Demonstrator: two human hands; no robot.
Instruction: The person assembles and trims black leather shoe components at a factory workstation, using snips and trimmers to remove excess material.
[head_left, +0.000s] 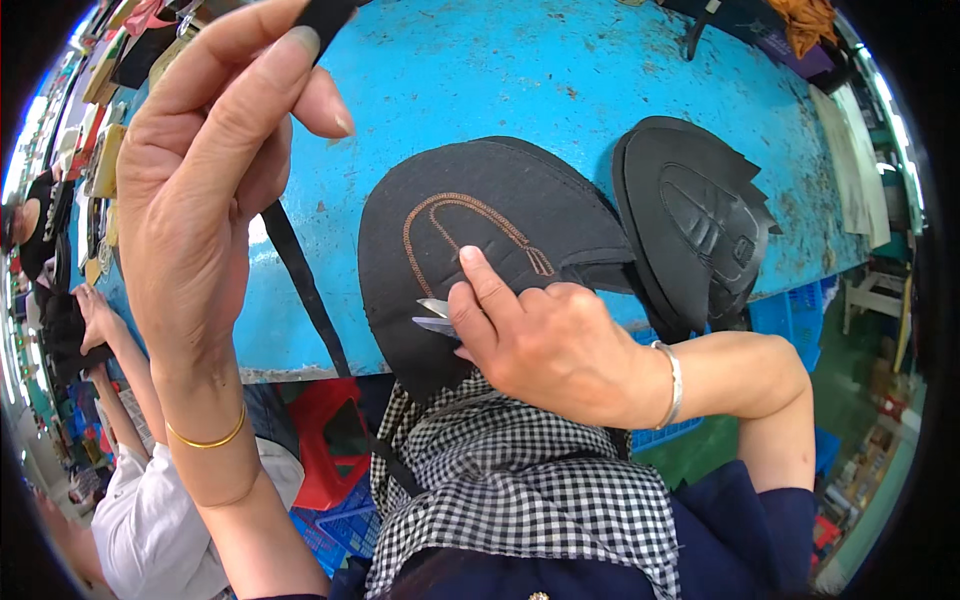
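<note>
My left hand (215, 150) is raised at the upper left, thumb and fingers pinching the end of a black strip (328, 18). A length of black band (303, 285) hangs below that hand past the table edge; whether it is the same strip, I cannot tell. In my right hand (540, 335) is a pair of small scissors (433, 318), their blades parted and pointing left. Its index finger touches a black rounded shoe-upper piece (400, 215) with curved orange-brown stitching. That piece lies on several others, its near edge overhanging the table toward my lap.
Right of it, a stack of black shoe-upper pieces (645, 180) rests on the worn blue table (480, 80). Below are a red stool (325, 445) and blue crates (790, 325). At left, another person's hand (97, 318) holds dark material. Orange cloth (805, 22) lies far right.
</note>
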